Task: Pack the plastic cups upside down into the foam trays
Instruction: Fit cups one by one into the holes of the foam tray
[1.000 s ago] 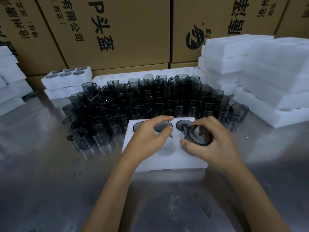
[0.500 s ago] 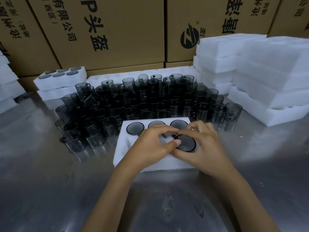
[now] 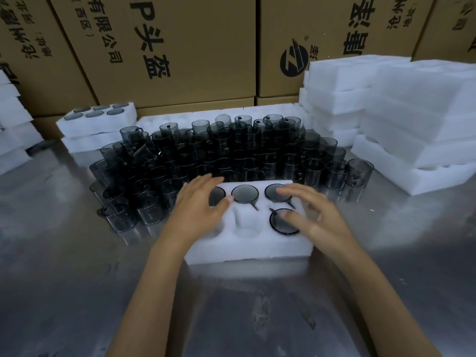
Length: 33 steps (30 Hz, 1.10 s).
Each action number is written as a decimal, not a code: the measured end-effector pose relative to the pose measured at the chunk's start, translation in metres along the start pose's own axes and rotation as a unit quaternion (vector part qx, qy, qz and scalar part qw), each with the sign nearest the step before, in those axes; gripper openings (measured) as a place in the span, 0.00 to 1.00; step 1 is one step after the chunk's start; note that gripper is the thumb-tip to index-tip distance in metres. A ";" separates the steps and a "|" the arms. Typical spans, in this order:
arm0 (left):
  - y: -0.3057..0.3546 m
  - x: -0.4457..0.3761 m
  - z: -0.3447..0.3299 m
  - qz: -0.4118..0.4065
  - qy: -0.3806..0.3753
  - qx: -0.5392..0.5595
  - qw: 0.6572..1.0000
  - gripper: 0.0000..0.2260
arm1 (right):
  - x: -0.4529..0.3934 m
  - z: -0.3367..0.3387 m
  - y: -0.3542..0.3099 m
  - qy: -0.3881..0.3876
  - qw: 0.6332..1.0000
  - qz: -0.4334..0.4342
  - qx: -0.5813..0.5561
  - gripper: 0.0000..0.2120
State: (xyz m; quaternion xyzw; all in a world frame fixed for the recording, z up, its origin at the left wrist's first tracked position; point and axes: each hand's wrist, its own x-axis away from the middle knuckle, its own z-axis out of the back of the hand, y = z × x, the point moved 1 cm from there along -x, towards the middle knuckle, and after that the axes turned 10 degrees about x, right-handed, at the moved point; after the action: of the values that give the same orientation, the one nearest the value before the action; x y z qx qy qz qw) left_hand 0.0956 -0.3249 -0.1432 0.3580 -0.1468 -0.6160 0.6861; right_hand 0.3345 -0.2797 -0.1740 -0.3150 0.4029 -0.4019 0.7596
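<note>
A white foam tray (image 3: 247,249) lies on the steel table in front of me. Dark smoky plastic cups sit upside down in its back row (image 3: 244,194), and one more cup (image 3: 283,222) sits in the front right hole. The front middle hole is bare; my left hand hides the front left one. My left hand (image 3: 199,210) lies over the tray's left side with fingers straight, partly covering the back left cup. My right hand (image 3: 313,215) hovers over the right side, fingers spread, thumb tip on the front right cup's base. A crowd of loose cups (image 3: 219,155) stands behind the tray.
Stacks of white foam trays (image 3: 412,119) rise at the right, more at the far left (image 3: 13,124). A filled tray (image 3: 95,119) sits on another at the back left. Cardboard boxes (image 3: 167,47) wall the back. The steel table (image 3: 231,305) lies in front of the tray.
My right hand set the cup it held into the front right hole and let go. Both hands opened and spread apart over the tray.
</note>
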 end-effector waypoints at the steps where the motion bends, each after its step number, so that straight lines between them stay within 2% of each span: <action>1: -0.006 0.000 0.002 0.018 -0.006 0.013 1.000 0.24 | -0.009 -0.001 -0.002 0.048 0.998 -0.012 -0.035 0.14; 3: -0.012 -0.001 0.002 0.022 -0.007 0.049 0.999 0.24 | -0.037 -0.003 -0.007 0.117 0.990 -0.062 -0.052 0.09; 4: -0.012 -0.001 0.002 0.018 -0.005 0.051 0.998 0.23 | -0.054 -0.004 -0.009 0.113 0.990 -0.085 -0.014 0.09; 6: -0.014 -0.002 0.002 0.019 0.000 0.044 0.999 0.23 | -0.089 -0.008 -0.013 0.001 0.989 -0.116 0.095 0.07; 8: -0.016 -0.004 0.003 0.029 0.006 0.045 0.999 0.22 | -0.113 -0.017 -0.020 -0.122 0.965 -0.138 0.188 0.09; 9: -0.017 -0.005 0.004 0.033 0.009 0.052 0.998 0.21 | -0.121 -0.021 -0.023 -0.153 0.953 -0.143 0.220 0.11; 13: -0.020 -0.003 0.008 0.040 -0.011 0.095 0.995 0.17 | -0.135 -0.031 -0.031 -0.175 0.928 -0.159 0.288 0.13; 16: -0.022 -0.003 0.012 0.051 -0.028 0.138 0.989 0.17 | -0.133 -0.037 -0.035 -0.199 0.907 -0.171 0.329 0.09; 18: -0.022 -0.003 0.011 0.046 -0.021 0.145 0.988 0.18 | -0.132 -0.037 -0.033 -0.181 0.912 -0.163 0.330 0.11; 22: -0.021 -0.003 0.005 0.054 0.052 0.168 0.983 0.23 | -0.127 -0.032 -0.036 -0.114 0.929 -0.132 0.326 0.13; 28: -0.021 -0.007 -0.003 0.055 0.122 0.209 0.969 0.21 | -0.125 -0.008 -0.053 0.033 0.945 -0.039 0.324 0.15; 30: -0.022 -0.010 -0.004 0.059 0.147 0.220 0.962 0.20 | -0.122 0.001 -0.061 0.045 0.955 -0.011 0.295 0.14; 33: -0.025 -0.015 -0.002 0.059 0.169 0.237 0.955 0.21 | -0.105 0.004 -0.070 0.014 0.973 0.002 0.230 0.15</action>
State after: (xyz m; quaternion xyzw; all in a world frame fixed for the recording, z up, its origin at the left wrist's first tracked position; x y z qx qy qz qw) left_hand 0.0757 -0.3100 -0.1577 0.5999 -0.1912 -0.4528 0.6313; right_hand 0.2763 -0.2215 -0.0781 -0.1249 0.3110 -0.4865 0.8068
